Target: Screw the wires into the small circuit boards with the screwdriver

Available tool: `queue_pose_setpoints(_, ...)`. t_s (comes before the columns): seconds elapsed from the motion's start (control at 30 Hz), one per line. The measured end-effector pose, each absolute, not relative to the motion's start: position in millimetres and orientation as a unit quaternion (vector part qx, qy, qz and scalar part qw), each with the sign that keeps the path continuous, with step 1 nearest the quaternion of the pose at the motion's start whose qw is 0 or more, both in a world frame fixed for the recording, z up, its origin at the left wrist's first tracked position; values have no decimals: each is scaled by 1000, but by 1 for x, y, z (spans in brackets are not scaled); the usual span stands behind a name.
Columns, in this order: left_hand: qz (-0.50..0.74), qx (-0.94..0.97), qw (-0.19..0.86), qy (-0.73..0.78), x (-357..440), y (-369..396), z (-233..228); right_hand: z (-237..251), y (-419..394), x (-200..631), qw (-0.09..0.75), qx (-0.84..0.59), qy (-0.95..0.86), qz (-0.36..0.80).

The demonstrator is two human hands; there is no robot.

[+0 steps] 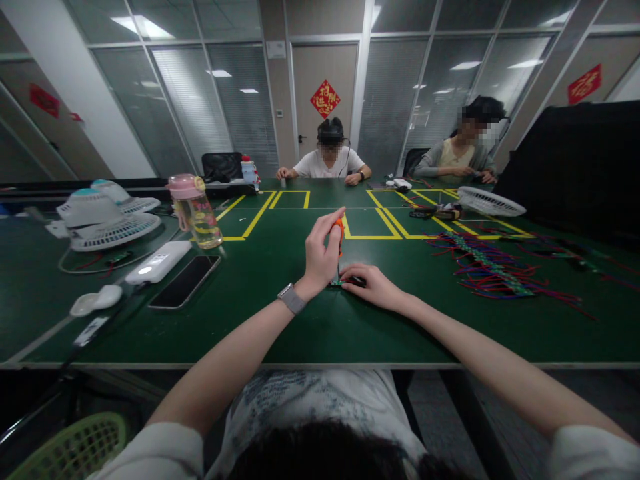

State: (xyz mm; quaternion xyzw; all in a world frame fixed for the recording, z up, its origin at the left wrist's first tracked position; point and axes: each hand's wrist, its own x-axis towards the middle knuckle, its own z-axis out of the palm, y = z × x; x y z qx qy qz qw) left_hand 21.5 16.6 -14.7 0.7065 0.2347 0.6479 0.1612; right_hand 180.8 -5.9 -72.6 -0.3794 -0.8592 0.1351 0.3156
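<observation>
Mid-table, well back from the near edge of the green table (320, 333), left hand (320, 253) wrapped round an orange-handled screwdriver (340, 235) standing upright, right hand (373, 283) pinning a small circuit board (339, 283) flat, bare felt all around, phone (185, 281) off left, wire pile (493, 267) off right.

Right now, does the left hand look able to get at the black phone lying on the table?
Probably yes. The left hand is closed on an orange tool, so it is not free. But the green table between it and the phone looks bare, with nothing in the way.
</observation>
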Motion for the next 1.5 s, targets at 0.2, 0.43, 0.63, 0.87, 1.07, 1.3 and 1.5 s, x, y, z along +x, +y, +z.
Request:
queue_pose_setpoints(0.2,653,698,145,256,23,16,-14,-72,-7,181,318,-379,-858,139)
queue_pose_setpoints(0.43,639,713,121,262,22,15,-14,-71,-7,181,320,-379,-857,141)
queue_pose_setpoints(0.63,644,701,187,242,24,19,-17,-71,-7,180,314,-383,-857,144)
queue_pose_setpoints(0.87,648,706,83,273,22,12,-11,-71,-7,180,313,-383,-858,141)
queue_pose_setpoints(1.07,627,722,171,237,22,16,-15,-72,-6,181,320,-379,-856,143)
queue_pose_setpoints(1.3,651,704,82,272,22,13,-12,-70,-7,180,315,-382,-856,145)
queue_pose_setpoints(1.5,632,719,150,247,22,17,-16,-72,-6,181,317,-383,-856,141)
